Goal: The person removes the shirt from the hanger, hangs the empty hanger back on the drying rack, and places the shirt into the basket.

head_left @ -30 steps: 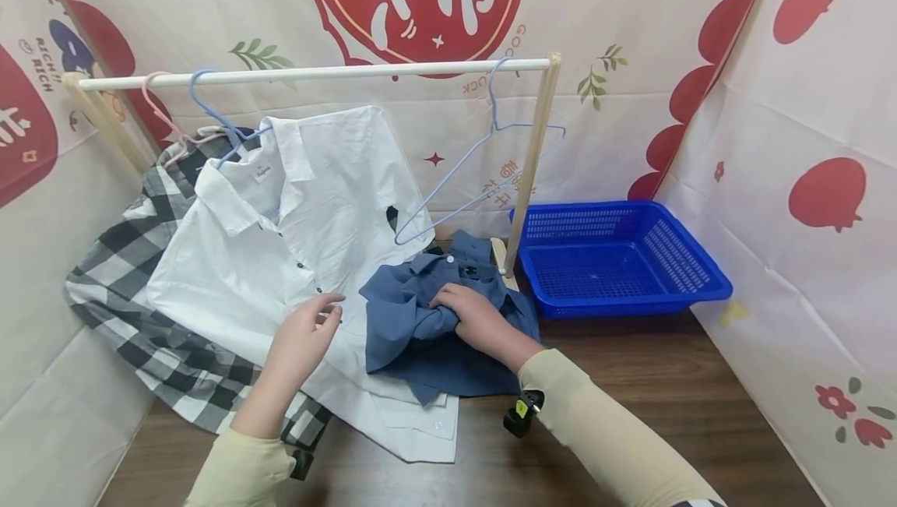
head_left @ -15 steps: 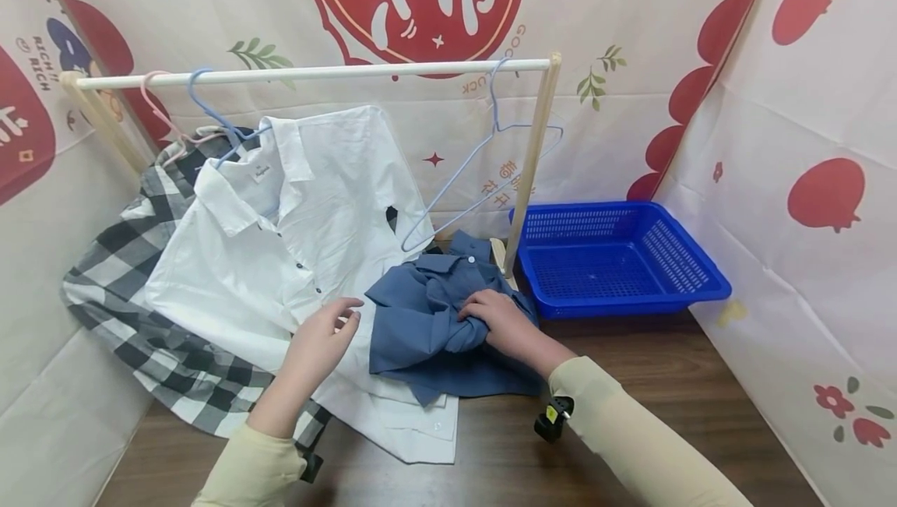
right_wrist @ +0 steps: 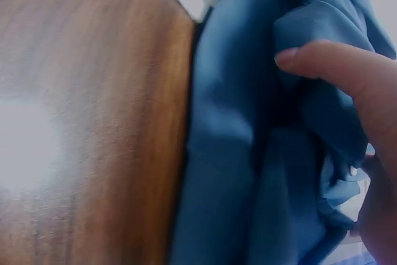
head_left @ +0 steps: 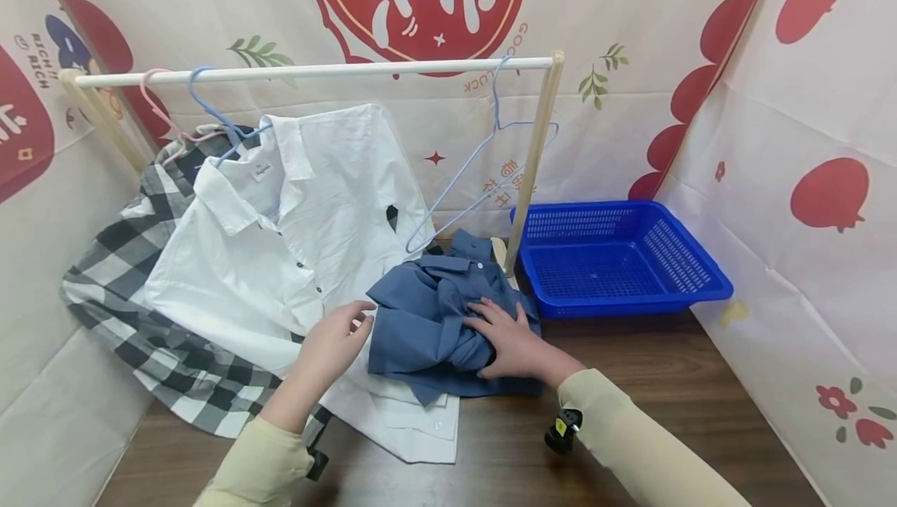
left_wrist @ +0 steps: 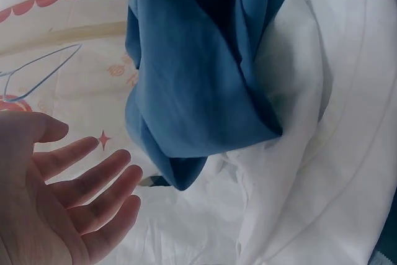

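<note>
A crumpled blue-grey shirt (head_left: 402,328) with buttons lies in a heap, partly over the lower part of a white shirt (head_left: 329,172). My right hand (head_left: 517,345) rests on the right side of the heap, fingers spread across the cloth. In the right wrist view its thumb (right_wrist: 329,60) lies against the folds. Just left of the heap, above the white shirt, is my left hand (head_left: 336,342). The left wrist view shows its fingers (left_wrist: 93,178) loosely bent with nothing in them. An unused blue hanger (head_left: 497,127) hangs above the blue-grey shirt.
A white rail (head_left: 315,72) on wooden posts spans the back. From its left part hang a pink hanger (head_left: 160,107) with a black-and-white plaid shirt (head_left: 119,281) and a blue hanger (head_left: 203,103) with the white shirt. A blue basket (head_left: 624,310) stands right on the wooden table (head_left: 631,382).
My right hand has shifted right, drawing some blue-grey cloth along, and its fingers have gone from gripping to spread. My left hand has moved right, closer to the heap.
</note>
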{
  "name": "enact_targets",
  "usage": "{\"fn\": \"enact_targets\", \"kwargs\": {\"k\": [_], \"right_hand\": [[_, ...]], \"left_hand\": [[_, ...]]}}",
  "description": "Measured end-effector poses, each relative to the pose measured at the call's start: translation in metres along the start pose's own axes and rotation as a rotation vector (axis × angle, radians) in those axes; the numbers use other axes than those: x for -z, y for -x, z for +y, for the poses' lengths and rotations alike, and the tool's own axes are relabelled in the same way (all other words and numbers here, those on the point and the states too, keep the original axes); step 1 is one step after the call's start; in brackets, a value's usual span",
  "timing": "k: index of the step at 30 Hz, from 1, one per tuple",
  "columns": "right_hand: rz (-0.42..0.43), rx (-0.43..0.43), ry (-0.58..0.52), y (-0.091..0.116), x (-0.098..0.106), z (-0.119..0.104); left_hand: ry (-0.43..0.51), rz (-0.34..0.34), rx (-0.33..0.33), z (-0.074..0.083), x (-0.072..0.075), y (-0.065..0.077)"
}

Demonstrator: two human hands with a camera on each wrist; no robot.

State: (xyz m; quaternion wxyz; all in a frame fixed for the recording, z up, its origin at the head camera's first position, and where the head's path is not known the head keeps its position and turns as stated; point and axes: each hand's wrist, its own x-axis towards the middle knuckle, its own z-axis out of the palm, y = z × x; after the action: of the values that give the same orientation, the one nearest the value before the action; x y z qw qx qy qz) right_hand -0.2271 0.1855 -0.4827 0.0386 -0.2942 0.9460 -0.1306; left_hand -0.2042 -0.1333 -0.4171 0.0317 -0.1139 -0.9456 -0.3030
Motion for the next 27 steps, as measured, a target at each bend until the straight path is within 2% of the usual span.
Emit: {"fn": "enact_targets", "kwargs": {"k": [6, 11, 15, 20, 27], "right_hand": [[-0.064, -0.062, -0.028, 0.0, -0.012, 0.0], [-0.038, -0.103, -0.134, -0.003, -0.016, 0.0], [-0.023, -0.079, -0.18, -0.005, -0.015, -0.001], [-0.107, -0.066, -0.094, -0.012, -0.016, -0.003], [-0.193, -0.098, 0.006, -0.024, -0.02, -0.01]], "left_hand": [[-0.028, -0.013, -0.021, 0.003, -0.008, -0.001], [-0.044, -0.024, -0.022, 0.003, -0.012, -0.001], [-0.051, -0.028, -0.019, 0.003, -0.012, -0.001], [-0.069, -0.022, -0.036, 0.003, -0.014, -0.002], [-0.162, -0.07, -0.079, 0.004, -0.027, -0.004]]}}
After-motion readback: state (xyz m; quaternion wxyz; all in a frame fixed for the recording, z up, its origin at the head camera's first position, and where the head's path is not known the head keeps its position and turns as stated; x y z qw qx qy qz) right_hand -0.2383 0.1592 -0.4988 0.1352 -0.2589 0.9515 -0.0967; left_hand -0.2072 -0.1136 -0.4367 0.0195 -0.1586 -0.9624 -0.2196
